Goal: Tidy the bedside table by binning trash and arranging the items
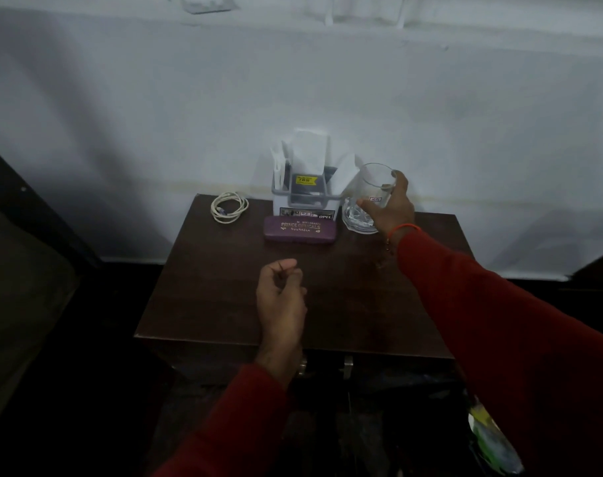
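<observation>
A dark wooden bedside table [224, 297] stands against a white wall. At its back right my right hand [391, 210] grips a clear drinking glass [369, 197], tilted, with its base on or just above the tabletop. My left hand [281, 297] hovers over the middle of the table, fingers loosely curled, nothing in it. A purple spectacle case [299, 228] lies at the back centre. Behind it stands a white and grey holder [303, 197] with white papers sticking up. A coiled white cable [229, 206] lies at the back left.
The table's front edge [293, 347] has metal drawer handles [348, 368] just below. A green and white wrapper [493, 438] shows low down at the right, in the dark. A dark piece of furniture [21, 287] stands to the left.
</observation>
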